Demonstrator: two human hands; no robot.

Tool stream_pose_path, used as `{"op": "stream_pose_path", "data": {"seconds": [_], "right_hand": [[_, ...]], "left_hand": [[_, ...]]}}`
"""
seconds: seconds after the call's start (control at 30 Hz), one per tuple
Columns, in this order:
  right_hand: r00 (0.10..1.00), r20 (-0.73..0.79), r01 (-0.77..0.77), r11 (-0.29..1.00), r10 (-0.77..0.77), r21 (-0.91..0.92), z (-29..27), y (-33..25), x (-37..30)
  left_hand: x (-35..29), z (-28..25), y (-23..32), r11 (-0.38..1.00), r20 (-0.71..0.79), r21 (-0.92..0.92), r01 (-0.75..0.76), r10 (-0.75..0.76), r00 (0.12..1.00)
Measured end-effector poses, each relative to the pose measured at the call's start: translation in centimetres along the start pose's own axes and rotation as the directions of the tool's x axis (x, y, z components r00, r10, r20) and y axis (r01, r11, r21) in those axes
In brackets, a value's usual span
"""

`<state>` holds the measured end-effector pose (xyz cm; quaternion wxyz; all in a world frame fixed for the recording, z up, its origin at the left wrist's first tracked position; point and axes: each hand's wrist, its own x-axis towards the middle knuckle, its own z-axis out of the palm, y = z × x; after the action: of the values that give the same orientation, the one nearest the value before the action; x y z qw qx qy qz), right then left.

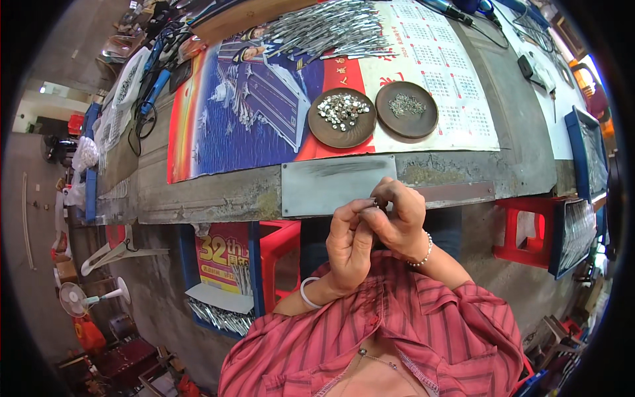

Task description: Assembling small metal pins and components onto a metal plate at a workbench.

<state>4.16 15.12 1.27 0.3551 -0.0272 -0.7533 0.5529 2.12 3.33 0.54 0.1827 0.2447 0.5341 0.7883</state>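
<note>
My left hand (350, 250) and my right hand (401, 217) meet in front of the table's near edge, fingertips pinched together. Between them is a tiny dark metal piece (376, 202), mostly covered by the fingers, so I cannot make out its kind. Just beyond the hands, a grey metal sheet (337, 178) lies along the table's edge. Farther back are two round brown dishes: the left dish (324, 135) bears small shiny silver bits (342, 110), the right dish (423, 126) a little heap of tiny thin metal pins (406, 104).
A big pile of slender metal pieces (331, 30) covers the far part of a printed poster (251, 142) on the table. At left stand a white tray (130, 76) and blue-handled tools (155, 89). Blue trays (256, 264) and red stools (526, 231) flank my seat.
</note>
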Motion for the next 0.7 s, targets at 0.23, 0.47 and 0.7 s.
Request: {"op": "stream_pose_path", "data": {"seconds": [0.23, 0.47, 0.7], "right_hand": [[0.994, -0.002, -0.108, 0.991, 0.108, 0.085, -0.3, -0.3, -0.7], [0.999, -0.044, -0.021, 0.995, 0.025, 0.102, -0.3, 0.0, -0.9], [0.986, -0.073, 0.114, 0.924, -0.150, -0.364, 0.2, 0.2, -1.5]], "left_hand": [[0.2, 0.1, 0.4, 0.998, 0.057, -0.002, 0.067, -0.067, 0.996], [1.0, -0.1, 1.4, 0.999, 0.057, 0.004, 0.043, -0.043, 0.997], [1.4, 0.0, 0.8, 0.990, 0.041, 0.119, 0.069, -0.074, 0.996]]}}
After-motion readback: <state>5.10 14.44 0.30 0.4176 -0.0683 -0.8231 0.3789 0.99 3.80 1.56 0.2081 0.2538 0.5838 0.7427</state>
